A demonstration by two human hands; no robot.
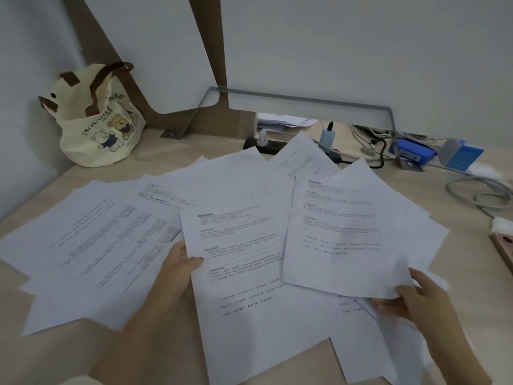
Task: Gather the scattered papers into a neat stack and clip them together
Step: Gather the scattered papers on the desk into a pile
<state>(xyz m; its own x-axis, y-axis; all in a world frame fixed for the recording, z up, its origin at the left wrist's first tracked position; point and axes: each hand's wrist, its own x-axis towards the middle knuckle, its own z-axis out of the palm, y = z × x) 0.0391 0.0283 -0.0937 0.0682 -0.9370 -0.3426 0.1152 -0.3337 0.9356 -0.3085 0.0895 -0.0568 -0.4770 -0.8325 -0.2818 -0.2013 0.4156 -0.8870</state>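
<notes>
White papers (244, 245) printed with lines of dark grey text and thin ruled boxes lie over a pale beige wood-grain surface (172, 354). At the surface's far left corner sits a cream tote bag (97, 129) with brown handles and a cartoon bear print in brown and navy. Along the far edge are a black power strip (266, 145), a light blue bottle (327, 136), a bright blue box (413, 154) and grey cables (477, 190). The wall (361, 51) behind is plain white with brown wood trim.
</notes>
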